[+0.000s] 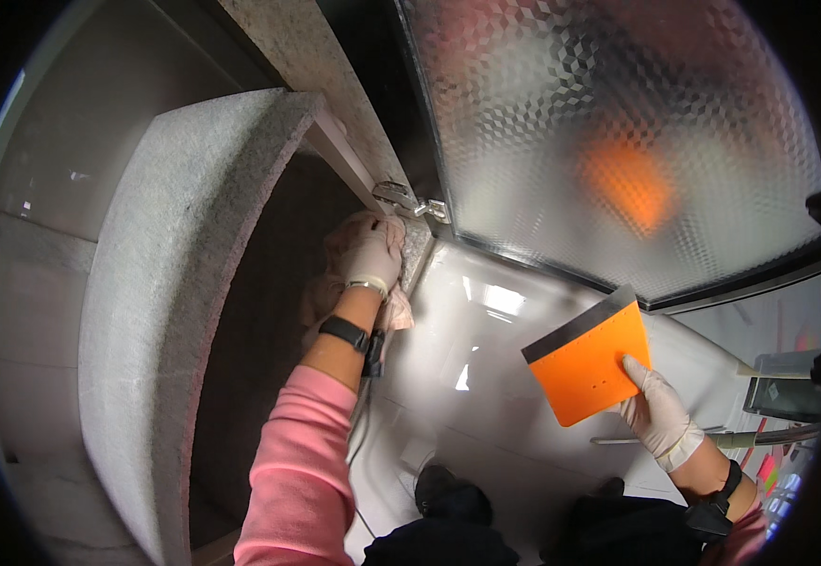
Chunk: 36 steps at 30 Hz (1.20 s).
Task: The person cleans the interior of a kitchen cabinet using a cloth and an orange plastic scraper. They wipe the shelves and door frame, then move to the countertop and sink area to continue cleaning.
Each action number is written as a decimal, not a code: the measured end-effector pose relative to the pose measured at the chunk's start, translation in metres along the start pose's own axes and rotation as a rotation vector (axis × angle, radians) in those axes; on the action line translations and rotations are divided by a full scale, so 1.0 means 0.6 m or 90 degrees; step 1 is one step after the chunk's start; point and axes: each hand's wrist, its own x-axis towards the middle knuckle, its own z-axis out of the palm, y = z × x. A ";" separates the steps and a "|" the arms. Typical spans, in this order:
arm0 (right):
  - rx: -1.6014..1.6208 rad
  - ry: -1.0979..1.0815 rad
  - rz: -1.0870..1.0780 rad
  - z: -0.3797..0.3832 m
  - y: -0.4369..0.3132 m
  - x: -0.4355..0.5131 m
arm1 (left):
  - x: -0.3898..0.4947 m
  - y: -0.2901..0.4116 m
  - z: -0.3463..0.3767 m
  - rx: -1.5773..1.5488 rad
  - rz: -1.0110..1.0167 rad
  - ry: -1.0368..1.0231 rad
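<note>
My gloved left hand (373, 260) presses a pale pink cloth (399, 311) against the frame edge of a dark, open cabinet (269, 297), just below a metal hinge (430, 208). The cloth bunches around my fingers and partly hides them. In my gloved right hand (661, 417) is an orange putty-knife-style scraper (590, 364) with a wide grey blade edge. My thumb lies across its face, and the blade points up and away from me. Beyond the scraper stands the swung-out cabinet door (523, 163), with patterned glass in a dark frame; an orange blur shows in the glass.
A grey speckled stone slab (163, 283) edges the cabinet at left. Below lies a shiny pale tiled floor (453, 396), with my dark shoes (453, 492) on it. A pole (735, 440) and a glass-sided object (785, 396) are at right. A thin cable (361, 439) runs near my left sleeve.
</note>
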 end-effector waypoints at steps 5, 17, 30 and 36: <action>-0.028 -0.051 -0.020 -0.007 0.002 0.001 | -0.025 -0.009 -0.013 -0.140 0.115 -0.237; -0.016 -0.003 -0.014 -0.017 -0.001 -0.009 | -0.004 0.017 -0.010 -0.079 -0.065 -0.324; -0.020 0.044 -0.034 -0.029 -0.011 -0.015 | 0.117 -0.102 0.008 -0.168 -0.172 -0.036; -0.030 0.029 -0.051 -0.029 -0.015 -0.008 | 0.144 -0.104 0.038 0.074 0.006 -0.034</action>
